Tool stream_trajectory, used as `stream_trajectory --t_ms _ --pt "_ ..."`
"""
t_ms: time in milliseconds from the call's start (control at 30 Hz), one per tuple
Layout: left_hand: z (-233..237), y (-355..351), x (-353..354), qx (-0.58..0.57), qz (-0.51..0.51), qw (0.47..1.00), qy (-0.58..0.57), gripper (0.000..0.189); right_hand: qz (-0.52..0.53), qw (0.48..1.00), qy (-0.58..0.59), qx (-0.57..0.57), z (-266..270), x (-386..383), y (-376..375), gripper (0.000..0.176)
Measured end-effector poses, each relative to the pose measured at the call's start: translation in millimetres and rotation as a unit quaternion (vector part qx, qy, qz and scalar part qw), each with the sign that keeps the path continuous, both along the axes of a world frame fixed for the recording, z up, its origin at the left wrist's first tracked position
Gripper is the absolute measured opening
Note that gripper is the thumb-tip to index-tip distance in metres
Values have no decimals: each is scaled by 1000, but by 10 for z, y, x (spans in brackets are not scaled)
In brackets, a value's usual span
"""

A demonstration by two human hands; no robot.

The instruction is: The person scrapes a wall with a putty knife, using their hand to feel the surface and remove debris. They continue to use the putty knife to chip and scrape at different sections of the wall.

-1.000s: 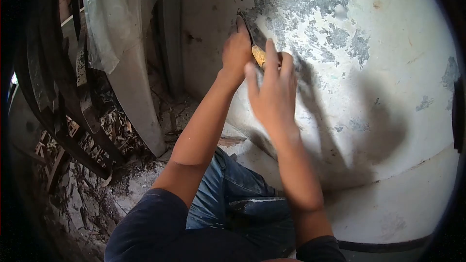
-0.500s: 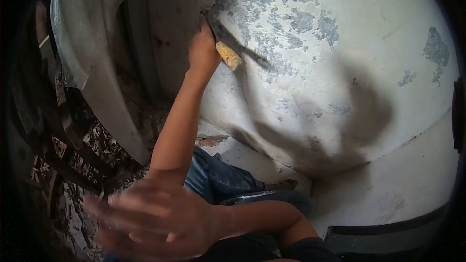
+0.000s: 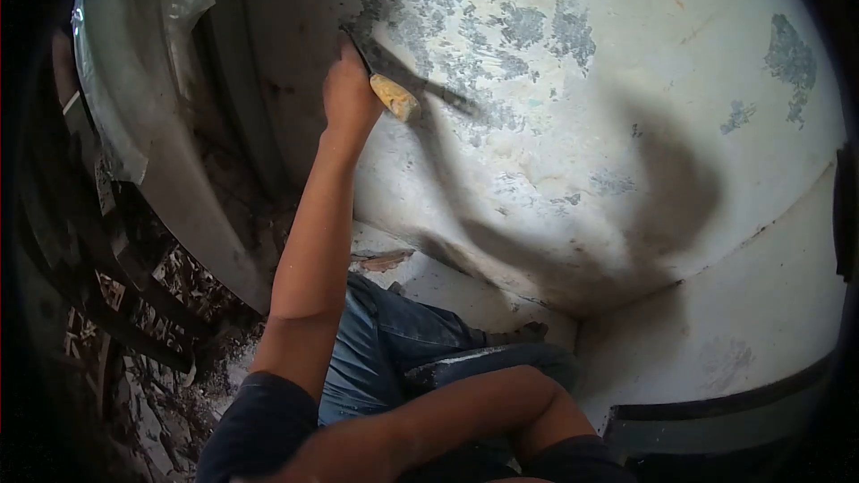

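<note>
My left hand (image 3: 351, 94) is closed around a scraper (image 3: 395, 97) with a worn yellow handle and a thin dark blade, held against the wall (image 3: 555, 152). The handle end sticks out to the lower right of the hand. White paint on that wall is worn through to grey in patches. My right forearm crosses low in front of my body, and my right hand (image 3: 313, 458) is at the bottom edge, close to my left sleeve. Its fingers are cut off by the frame and cannot be made out.
A pale curved panel with plastic sheeting (image 3: 170, 63) stands at the left. Below it are dark wooden slats (image 3: 134, 259) and loose debris (image 3: 161, 394). My bent leg in jeans (image 3: 403, 331) is beneath my arms. A dark-edged ledge (image 3: 716, 409) runs along the lower right.
My right hand has dropped from in front of my left upper arm to the bottom edge. The view has shifted slightly; my left hand still holds the scraper at about the same wall spot.
</note>
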State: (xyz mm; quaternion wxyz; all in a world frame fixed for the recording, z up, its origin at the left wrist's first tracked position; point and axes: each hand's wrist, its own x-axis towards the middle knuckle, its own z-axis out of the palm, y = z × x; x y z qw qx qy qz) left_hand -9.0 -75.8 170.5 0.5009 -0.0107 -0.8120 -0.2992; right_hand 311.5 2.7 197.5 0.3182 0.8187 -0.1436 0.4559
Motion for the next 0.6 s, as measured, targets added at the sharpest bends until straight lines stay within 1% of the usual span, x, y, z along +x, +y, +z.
stream_trajectory --t_ms 33,67,100,133,167,200,233,267,300,333,367,400,433,467,500,533,567,600 --pt "11 10 -2 9 0 1000 -20 67 -92 995 41 -15 4 5 172 28" --pt "16 13 7 17 0 999 -40 67 -90 995 40 -13 -85 58 190 28" --pt "8 16 -4 22 2 999 -30 68 -73 976 -133 157 -246 98 200 32" --pt "37 31 -35 22 0 999 -26 68 -82 931 -245 258 -357 -30 162 38" --pt "49 40 -49 19 -9 999 -37 71 -69 853 -379 352 -476 -154 125 47" --pt "15 -11 0 16 -12 998 -54 73 -49 759 -503 409 -593 -270 88 56" --pt "37 -28 17 15 -7 999 -51 73 -90 732 -560 377 -286 -494 202 64" --pt "47 -5 46 12 -5 998 -66 72 -301 815 -423 258 -357 -743 214 66" --pt "64 21 80 12 -2 997 -80 70 -431 830 -305 178 -260 -977 331 61" --pt "65 52 80 13 9 997 -73 70 -471 832 -261 134 -215 -1206 430 58" --pt "19 115 50 17 25 995 -97 68 -520 804 -260 125 -87 -1381 558 56" --pt "2 198 34 21 40 992 -119 65 -601 746 -270 97 -22 -1566 669 59" --pt "-21 340 71 15 52 997 -50 63 -676 696 -236 57 112 -1794 768 63" --pt "-25 472 106 8 62 998 19 60 -756 617 -216 39 158 -1958 848 67" --pt "37 512 108 37 43 998 -7 61 -785 566 -233 96 210 -2082 897 67" --pt "117 481 139 40 49 998 -2 61 -794 544 -238 134 221 -2222 917 62" --pt "192 459 169 42 55 997 -33 61 -749 545 -311 214 245 -2383 899 54" --pt "225 453 181 44 59 995 -67 60 -694 536 -381 293 298 -2473 868 47"
